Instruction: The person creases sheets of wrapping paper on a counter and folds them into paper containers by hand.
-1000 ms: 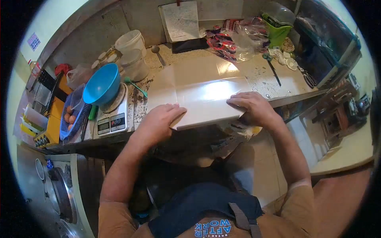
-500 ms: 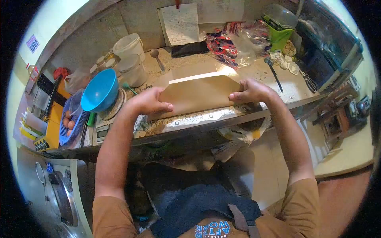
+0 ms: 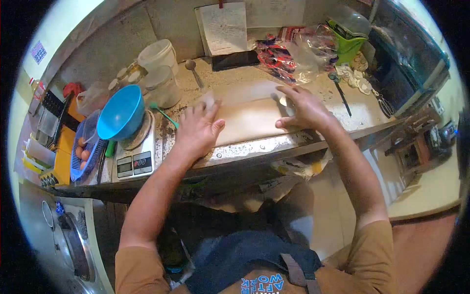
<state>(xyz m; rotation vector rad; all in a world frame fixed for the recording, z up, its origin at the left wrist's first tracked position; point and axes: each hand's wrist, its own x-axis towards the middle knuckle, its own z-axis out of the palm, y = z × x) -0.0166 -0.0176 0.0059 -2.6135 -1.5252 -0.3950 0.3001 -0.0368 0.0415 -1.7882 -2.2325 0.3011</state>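
A tan sheet [image 3: 247, 120] lies along the front edge of the worktop [image 3: 235, 150], between the two hands, with a paler strip at its far side. The left hand [image 3: 199, 126] is over its left end, palm down, fingers spread and grasping nothing. The right hand [image 3: 303, 109] is at its right end, thumb and fingers wide apart, not clenched; whether the blurred fingertips touch it, I cannot tell. Left of the sheet, near the front edge, a scale [image 3: 134, 165] carries a blue bowl [image 3: 119, 112]. A spoon [image 3: 194, 72] lies toward the back edge.
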